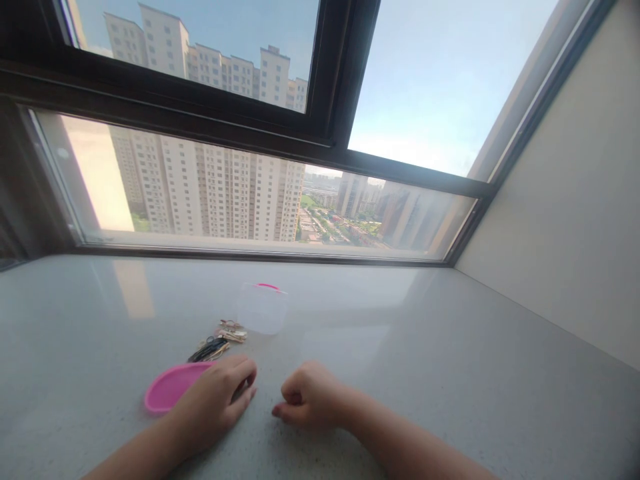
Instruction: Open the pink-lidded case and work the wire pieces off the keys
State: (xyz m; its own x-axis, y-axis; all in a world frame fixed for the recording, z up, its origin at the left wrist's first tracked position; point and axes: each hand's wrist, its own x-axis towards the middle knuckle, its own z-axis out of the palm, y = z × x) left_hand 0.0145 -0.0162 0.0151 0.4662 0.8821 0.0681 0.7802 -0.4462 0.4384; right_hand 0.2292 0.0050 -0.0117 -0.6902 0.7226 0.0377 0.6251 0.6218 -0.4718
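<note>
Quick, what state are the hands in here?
Left hand: partly open, holding nothing, beside the pink plastic lid.
Right hand: closed in a loose fist, holding nothing.

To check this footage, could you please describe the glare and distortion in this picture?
In the head view, daylight from the window pane leaves pale glare on the stone sill; the wide lens bends the black window frame and tilts the towers; the hands look sharp.

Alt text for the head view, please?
A left hand and right hand rest curled on a speckled stone sill below a window onto high-rises. The left touches a pink lid, near keys and a clear box.
</note>
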